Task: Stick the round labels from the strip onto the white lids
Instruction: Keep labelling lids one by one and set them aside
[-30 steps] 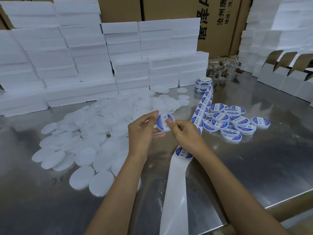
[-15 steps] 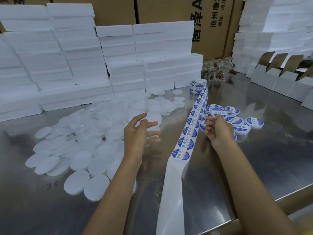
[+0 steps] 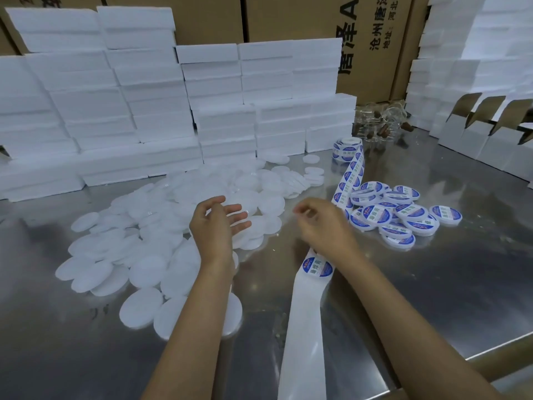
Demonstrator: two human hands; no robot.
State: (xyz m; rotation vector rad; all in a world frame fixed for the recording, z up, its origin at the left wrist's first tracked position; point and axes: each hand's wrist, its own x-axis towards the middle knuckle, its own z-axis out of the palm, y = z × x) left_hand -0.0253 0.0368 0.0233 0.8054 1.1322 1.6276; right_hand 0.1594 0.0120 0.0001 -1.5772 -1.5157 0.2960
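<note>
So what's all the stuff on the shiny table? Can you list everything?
plain lids: a big heap, too many to count, white, left and middle of the table
labelled lids: a pile of about a dozen, white with blue labels, right of the hands
label strip: one, white backing with blue round labels, running from the front edge to a roll at the back
foam boxes: many, white, stacked behind
cardboard cartons: brown, back wall
metal table: one, silver
left hand: open, over the plain lids
right hand: loosely curled, empty, above the strip
</note>
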